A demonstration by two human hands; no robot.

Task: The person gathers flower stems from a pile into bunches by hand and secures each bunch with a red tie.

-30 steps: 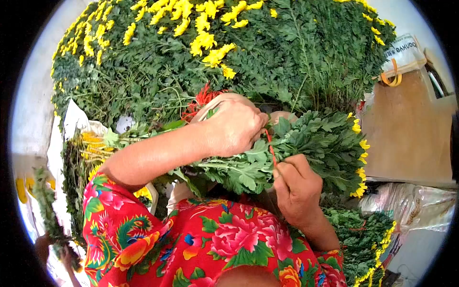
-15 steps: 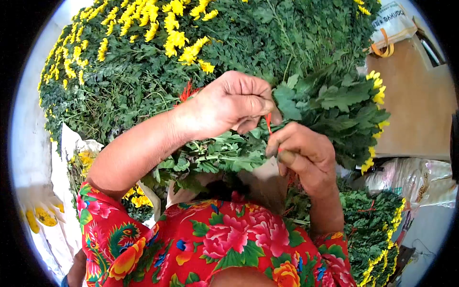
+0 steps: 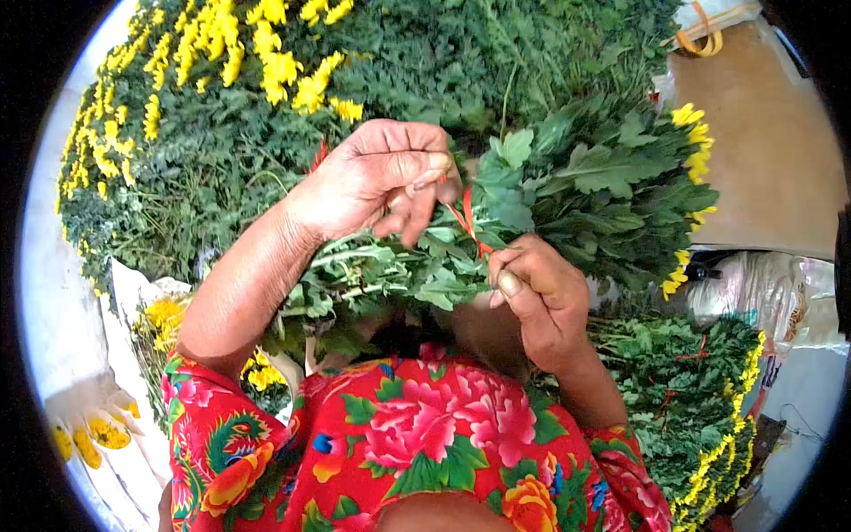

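Note:
A bunch of yellow chrysanthemums (image 3: pixel 598 182) lies across in front of me, leaves and flower heads to the right, cut stems to the left. A thin red tie (image 3: pixel 468 220) runs over its stems. My left hand (image 3: pixel 381 182), above the stems, is closed in a pinch on one end of this tie. Lower and to the right, my right hand (image 3: pixel 542 301) pinches at the tie's other end, close to the leaves. Whether the tie is knotted underneath I cannot tell.
A large heap of yellow chrysanthemums (image 3: pixel 399 80) fills the far side. Tied bunches (image 3: pixel 700 381) lie at the lower right. A brown board (image 3: pixel 753 142) and clear plastic wrap (image 3: pixel 753 288) are on the right. White wrapping (image 3: pixel 133 297) holds more flowers on the left.
My left hand has moved left, away from my right hand, and the red tie shows longer between them. My right hand has shifted slightly left. The view has shifted a little.

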